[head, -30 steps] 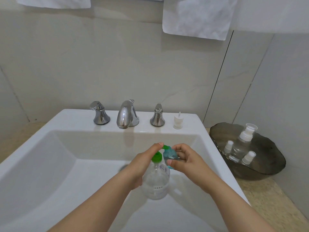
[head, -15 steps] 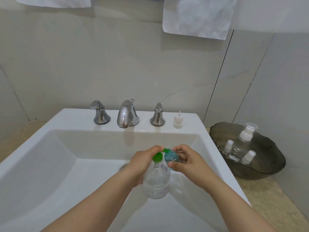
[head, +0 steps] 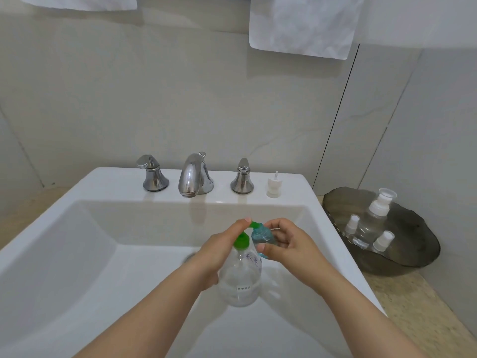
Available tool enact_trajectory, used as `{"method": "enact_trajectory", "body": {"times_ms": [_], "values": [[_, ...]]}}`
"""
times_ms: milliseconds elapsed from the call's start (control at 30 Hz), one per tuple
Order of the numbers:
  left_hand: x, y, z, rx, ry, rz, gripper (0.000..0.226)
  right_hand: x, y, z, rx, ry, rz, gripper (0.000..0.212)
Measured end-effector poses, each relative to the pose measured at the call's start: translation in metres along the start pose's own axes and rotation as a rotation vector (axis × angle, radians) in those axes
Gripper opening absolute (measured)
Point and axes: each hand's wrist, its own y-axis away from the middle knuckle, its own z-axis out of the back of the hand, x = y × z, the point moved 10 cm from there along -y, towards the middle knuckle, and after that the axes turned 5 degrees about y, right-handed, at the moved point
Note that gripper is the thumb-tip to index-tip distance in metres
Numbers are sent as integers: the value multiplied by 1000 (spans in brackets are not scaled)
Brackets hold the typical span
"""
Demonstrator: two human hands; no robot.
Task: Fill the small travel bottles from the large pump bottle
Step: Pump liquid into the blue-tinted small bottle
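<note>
Over the white sink I hold a clear pump bottle with a green pump head. My left hand grips its neck, one finger lying on top of the pump. My right hand pinches a small blue travel bottle, its mouth right at the green nozzle. A loose white spray cap stands on the sink ledge.
A chrome faucet and two handles line the back ledge. To the right, a dark tray holds three clear bottles with white caps. White towels hang on the wall above.
The hands and both bottles have barely shifted; my left finger stays on the pump and the blue bottle stays at the nozzle.
</note>
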Motion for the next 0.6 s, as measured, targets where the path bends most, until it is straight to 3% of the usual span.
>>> {"method": "enact_trajectory", "body": {"times_ms": [600], "values": [[-1,-7,4,-59,-13,-42,44,-1,1,0,-6,84,3,28]]}}
